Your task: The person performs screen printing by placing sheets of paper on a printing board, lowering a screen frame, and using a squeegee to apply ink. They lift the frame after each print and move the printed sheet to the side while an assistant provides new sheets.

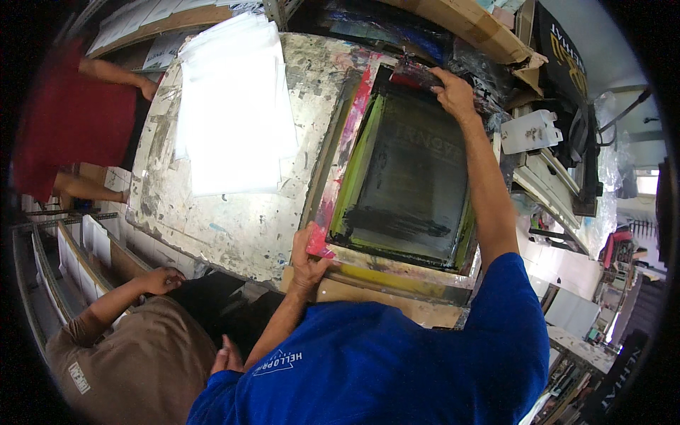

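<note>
A screen-printing frame [345, 152] lies on the paint-stained table, its pink, red and yellow-green edges smeared with ink. Its dark mesh [418, 170] carries faint lettering and black ink streaks near the front. My left hand [309, 263] grips the frame's near left corner. At the far end, my right hand [455, 93] is closed on the right end of an ink-covered squeegee [413, 74], dark red and black. What lies under the screen is hidden. Left of the frame, a loose stack of white sheets [234, 113] rests on the table.
A person in a brown shirt [142, 361] sits close at my left; another in a red shirt [78, 120] stands beyond the table's left edge. Cardboard [467, 25] and plastic wrapping crowd the far side. A white plastic jug [530, 132] stands right of the frame.
</note>
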`<state>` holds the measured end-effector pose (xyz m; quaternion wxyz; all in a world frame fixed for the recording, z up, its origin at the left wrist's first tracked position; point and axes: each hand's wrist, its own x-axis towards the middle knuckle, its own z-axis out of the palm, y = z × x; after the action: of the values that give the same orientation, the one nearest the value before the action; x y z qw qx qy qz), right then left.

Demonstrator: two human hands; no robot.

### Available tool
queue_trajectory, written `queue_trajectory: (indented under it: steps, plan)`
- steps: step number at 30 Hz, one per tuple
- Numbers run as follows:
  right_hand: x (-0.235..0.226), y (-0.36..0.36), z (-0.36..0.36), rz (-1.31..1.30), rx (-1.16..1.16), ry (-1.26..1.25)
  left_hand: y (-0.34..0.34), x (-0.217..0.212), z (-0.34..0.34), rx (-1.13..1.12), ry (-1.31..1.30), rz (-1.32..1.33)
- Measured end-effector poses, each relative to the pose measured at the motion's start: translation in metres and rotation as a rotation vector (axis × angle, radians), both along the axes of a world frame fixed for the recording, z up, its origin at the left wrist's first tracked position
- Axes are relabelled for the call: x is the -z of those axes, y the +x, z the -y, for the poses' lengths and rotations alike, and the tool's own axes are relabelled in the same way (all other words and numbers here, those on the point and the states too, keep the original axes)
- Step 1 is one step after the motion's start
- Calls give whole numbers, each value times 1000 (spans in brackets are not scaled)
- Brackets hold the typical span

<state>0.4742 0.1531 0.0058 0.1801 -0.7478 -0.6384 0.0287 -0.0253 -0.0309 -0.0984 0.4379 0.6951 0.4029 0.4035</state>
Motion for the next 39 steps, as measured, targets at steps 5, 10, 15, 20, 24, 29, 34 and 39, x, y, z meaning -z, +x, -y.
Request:
queue_trajectory:
  steps: [5, 10, 15, 20, 24, 29, 34, 39]
  plan:
    - [27, -13, 34, 148, -20, 145, 3, 0, 0, 21, -120, 70]
    - [21, -101, 121, 164, 16, 174, 4, 6, 2, 4, -223, 121]
    - [-17, -219, 247, 72, 18, 43, 4, -9, -1, -3, -68, -11]
    - [-51, -259, 289, -92, 5, -2, 6, -7, 0, 4, -148, 73]
    - [-56, -233, 277, -366, 91, -68, 4, -3, -4, 19, 3, 13]
    - [-27, -232, 274, -115, -33, -63, 6, -10, -8, -18, 155, -91]
    - [2, -241, 264, 20, 65, -214, 3, -14, -9, -10, 142, -216]
    - [35, -209, 230, -34, 116, -44, 1, -17, -7, -2, 88, -249]
